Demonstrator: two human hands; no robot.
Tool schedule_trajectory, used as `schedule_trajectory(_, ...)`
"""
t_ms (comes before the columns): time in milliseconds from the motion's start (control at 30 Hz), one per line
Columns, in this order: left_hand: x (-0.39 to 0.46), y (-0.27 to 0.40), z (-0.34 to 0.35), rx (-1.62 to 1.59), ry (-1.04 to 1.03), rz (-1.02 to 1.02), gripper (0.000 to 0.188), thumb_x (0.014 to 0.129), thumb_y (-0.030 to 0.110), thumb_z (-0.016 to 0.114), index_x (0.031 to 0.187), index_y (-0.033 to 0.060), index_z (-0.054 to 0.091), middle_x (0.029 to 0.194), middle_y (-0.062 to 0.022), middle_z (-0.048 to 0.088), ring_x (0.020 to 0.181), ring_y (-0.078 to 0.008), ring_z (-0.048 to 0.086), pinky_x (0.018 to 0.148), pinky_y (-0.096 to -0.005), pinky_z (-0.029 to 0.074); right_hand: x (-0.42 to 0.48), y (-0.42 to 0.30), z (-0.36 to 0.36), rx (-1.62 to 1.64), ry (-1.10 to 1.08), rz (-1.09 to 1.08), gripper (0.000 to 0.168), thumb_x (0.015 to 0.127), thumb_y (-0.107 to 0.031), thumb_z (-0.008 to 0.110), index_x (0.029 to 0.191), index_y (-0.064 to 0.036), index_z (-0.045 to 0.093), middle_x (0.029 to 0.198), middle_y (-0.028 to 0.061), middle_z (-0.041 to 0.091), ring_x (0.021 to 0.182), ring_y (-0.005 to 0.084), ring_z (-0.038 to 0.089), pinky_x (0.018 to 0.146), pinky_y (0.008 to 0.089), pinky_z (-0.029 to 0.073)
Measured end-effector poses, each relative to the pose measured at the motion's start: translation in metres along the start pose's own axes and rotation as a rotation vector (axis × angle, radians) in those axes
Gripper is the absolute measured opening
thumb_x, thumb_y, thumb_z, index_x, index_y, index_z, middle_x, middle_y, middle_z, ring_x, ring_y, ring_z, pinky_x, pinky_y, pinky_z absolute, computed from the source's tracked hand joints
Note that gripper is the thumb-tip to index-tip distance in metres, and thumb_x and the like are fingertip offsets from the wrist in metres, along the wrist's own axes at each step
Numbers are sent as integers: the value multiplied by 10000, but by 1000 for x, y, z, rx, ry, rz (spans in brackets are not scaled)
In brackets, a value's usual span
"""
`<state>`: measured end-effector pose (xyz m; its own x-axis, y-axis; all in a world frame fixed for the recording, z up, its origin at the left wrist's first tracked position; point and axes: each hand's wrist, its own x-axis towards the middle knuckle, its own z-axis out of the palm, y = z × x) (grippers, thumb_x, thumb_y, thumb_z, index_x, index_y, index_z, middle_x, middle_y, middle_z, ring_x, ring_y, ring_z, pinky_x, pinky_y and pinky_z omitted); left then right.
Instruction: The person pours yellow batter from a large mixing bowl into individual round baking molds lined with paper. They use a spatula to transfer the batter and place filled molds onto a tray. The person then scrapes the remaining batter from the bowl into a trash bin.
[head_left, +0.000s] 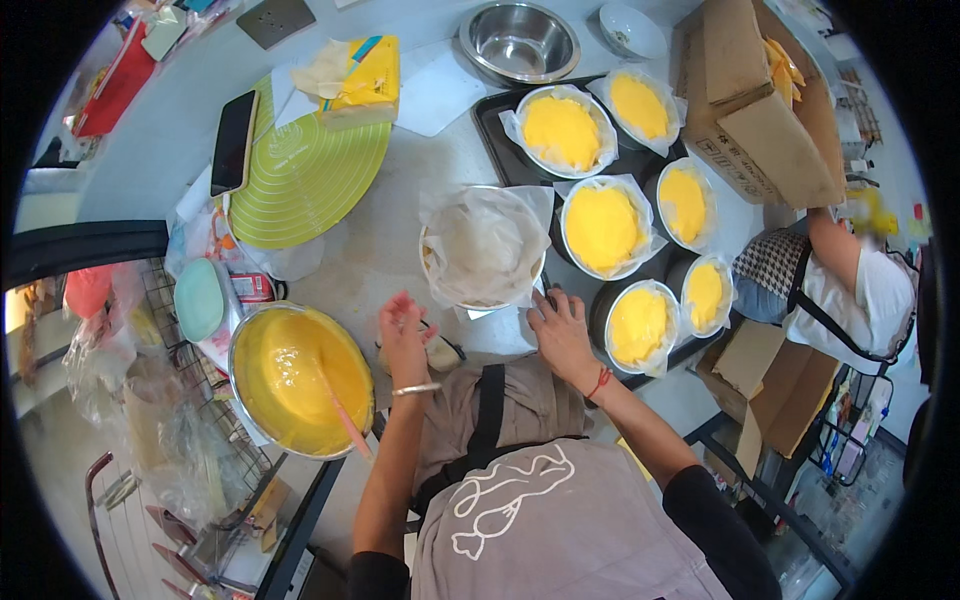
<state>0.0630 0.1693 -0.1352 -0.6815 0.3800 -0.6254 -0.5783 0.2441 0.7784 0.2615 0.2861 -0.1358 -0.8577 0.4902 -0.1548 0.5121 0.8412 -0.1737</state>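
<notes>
My left hand (405, 334) is raised over the table's near edge, its fingers loosely bent and apart, holding nothing. A round pan (429, 264) lined with crumpled translucent paper (487, 232) stands between and beyond my hands, over a flat white thing (480, 313). To its right, my right hand (564, 330) has its fingers apart at the near left edge of a black baking tray (501, 124). What its fingertips touch is partly hidden. Several paper-lined round pans of yellow batter (606, 229) fill the tray. Left of my left hand is a large bowl of yellow batter (292, 375) with a pink-handled spatula (346, 420).
A green round-patterned mat (322, 180) carries a phone (234, 142) and a yellow pack (371, 75). Behind the tray stand a steel bowl (520, 41) and a white bowl (632, 31). Cardboard boxes (780, 139) and another person (847, 292) are at the right.
</notes>
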Motion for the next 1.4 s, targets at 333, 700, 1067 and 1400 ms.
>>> schedule_trajectory(333,-94,48,-54,-152,-178,45,241,849,47,516,1090,55,506,1005,-53,539,895,-146,543,708,-271,483,0,-6,-10,27,-17,-100,322,678,-63,588,999,-82,573,1172,125,532,1078,284,447,876,450,347)
schedule_trajectory(700,-55,-29,-314,-204,808,93,314,858,272,549,1122,119,477,985,10,548,870,-95,511,677,-253,424,0,-245,-52,512,-364,-394,353,836,-274,534,1076,-56,395,739,207,593,624,374,600,484,452,465)
schedule_trajectory(1067,-1,-31,-329,-414,190,223,260,887,211,518,1057,15,503,955,-80,600,794,-181,609,673,-313,507,46,-294,-17,24,205,-110,145,779,-109,498,915,-60,485,666,81,546,539,215,567,426,320,424)
schedule_trajectory(1400,-2,4,-314,-548,106,323,244,706,-111,486,930,-16,509,888,-126,606,736,-192,605,676,-298,500,22,-253,-78,52,-11,-209,118,782,-117,506,873,-41,510,638,122,588,556,288,599,473,396,458)
